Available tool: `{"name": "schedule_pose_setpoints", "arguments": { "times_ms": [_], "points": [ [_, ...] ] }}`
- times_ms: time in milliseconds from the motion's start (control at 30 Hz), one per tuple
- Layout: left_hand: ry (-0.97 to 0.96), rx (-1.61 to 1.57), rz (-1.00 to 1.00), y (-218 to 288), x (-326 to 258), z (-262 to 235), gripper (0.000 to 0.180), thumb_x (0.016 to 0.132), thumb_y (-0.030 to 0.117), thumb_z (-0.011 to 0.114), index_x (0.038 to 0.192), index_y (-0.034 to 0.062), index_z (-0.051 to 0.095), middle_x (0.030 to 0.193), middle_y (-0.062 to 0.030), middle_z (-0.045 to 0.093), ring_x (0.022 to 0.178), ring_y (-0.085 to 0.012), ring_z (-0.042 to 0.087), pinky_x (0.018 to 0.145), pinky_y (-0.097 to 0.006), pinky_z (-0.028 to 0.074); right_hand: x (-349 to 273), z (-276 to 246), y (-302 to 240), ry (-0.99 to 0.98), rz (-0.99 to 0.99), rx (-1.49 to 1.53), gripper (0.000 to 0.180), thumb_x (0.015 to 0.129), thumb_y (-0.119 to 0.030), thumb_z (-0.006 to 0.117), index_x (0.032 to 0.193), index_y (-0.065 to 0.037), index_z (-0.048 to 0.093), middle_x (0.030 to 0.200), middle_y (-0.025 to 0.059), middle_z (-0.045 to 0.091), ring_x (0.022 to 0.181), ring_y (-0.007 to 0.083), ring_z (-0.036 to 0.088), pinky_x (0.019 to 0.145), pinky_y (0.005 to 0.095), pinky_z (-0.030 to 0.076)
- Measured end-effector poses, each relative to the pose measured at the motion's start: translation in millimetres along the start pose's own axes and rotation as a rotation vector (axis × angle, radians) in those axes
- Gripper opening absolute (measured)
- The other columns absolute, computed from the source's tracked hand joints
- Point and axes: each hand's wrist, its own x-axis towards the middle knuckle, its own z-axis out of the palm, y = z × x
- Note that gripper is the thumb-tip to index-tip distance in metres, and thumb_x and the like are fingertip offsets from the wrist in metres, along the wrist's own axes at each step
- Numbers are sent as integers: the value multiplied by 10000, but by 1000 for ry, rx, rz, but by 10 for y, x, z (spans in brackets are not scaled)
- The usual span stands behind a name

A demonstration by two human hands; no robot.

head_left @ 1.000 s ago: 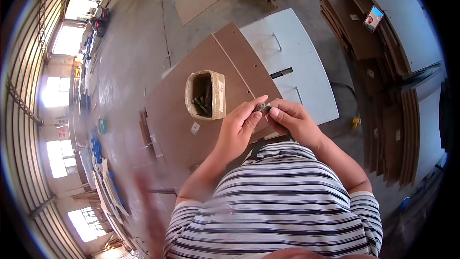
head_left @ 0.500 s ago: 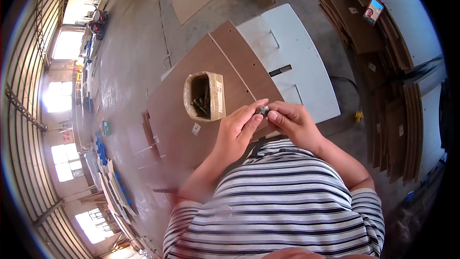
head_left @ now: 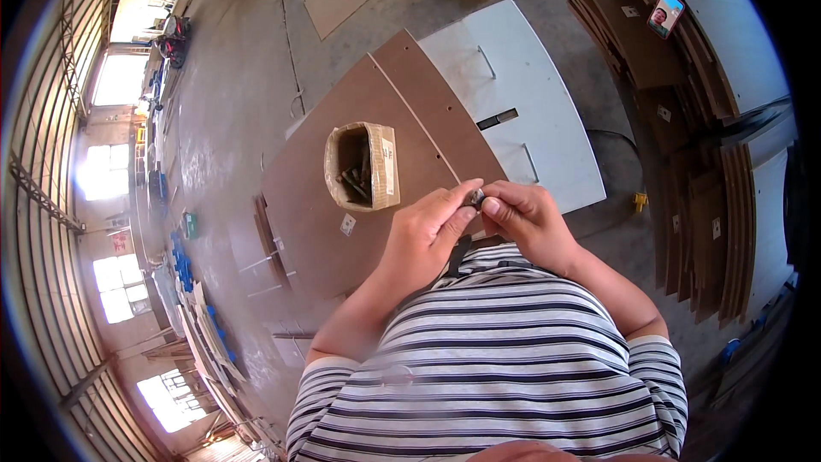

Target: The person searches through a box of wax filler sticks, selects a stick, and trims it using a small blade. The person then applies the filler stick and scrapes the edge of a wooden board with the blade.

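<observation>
Shirt: a striped shirt (head_left: 505,359), nearest of all, fills the bottom.
Left hand: the left hand (head_left: 425,239) is up in front of the chest, fingers bent, thumb and fingertips pinched on the small part.
Right hand: the right hand (head_left: 528,221) faces it, fingers curled, grip closed on the same part from the other side.
Part: a small metal part (head_left: 475,198) sits between the two sets of fingertips, above the near edge of the board. It is mostly hidden, so I cannot tell its exact kind.
Feel: it looks hard, light and a bit slippery. Best held by its sides with fingertips, so it does not drop.
Board: a brown board (head_left: 316,205) lies flat just past the hands.
Box: a small open box (head_left: 382,162) stands on the board, with dark metal bits inside.
Panel: a white panel (head_left: 530,94) lies beside the board.
Far: brown boards (head_left: 676,120) stacked on the right; grey floor (head_left: 231,94) beyond.
</observation>
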Motion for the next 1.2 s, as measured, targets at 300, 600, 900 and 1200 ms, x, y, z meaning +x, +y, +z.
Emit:
{"name": "schedule_pose_setpoints", "arguments": {
  "times_ms": [300, 600, 900, 1200],
  "points": [
    [40, -728, -446, -32, -108, 25, 330, 985, 174, 649, 1276, 19, 628, 809, -8, 603, 715, -71, 524, 680, -203, 433, -47, -64, -175, -31, 73, 43, 241, 1034, -178, 561, 1064, 38, 664, 771, 40, 608, 722, 100, 570, 690, 270, 493],
    [54, -385, -241, 16, -65, 82, 229, 943, 202, 728, 1028, -1, 667, 830, 12, 651, 749, -23, 533, 700, -189, 445, -82, -100, -158, -61, 25, -170, 186, 995, -128, 614, 1052, 36, 680, 784, 86, 685, 742, 123, 640, 704, 285, 521],
    [155, -256, -437, -493, -422, -46, 229, 1008, 245, 593, 960, 32, 661, 687, -6, 566, 585, -46, 484, 534, -218, 398, -284, -229, 129, 16, 114, -230, 186, 1002, -125, 582, 1055, 16, 691, 764, 41, 658, 683, 104, 595, 647, 263, 491],
    [-377, 287, -560, -971, -1133, 68, 309, 1022, 306, 523, 1213, 74, 600, 781, -68, 586, 716, -137, 532, 690, -312, 464, -735, -714, 740, 299, 413, 142, 172, 1015, -148, 554, 1005, -13, 660, 769, -4, 618, 607, 17, 456, 550, 182, 369]
  ]
}}
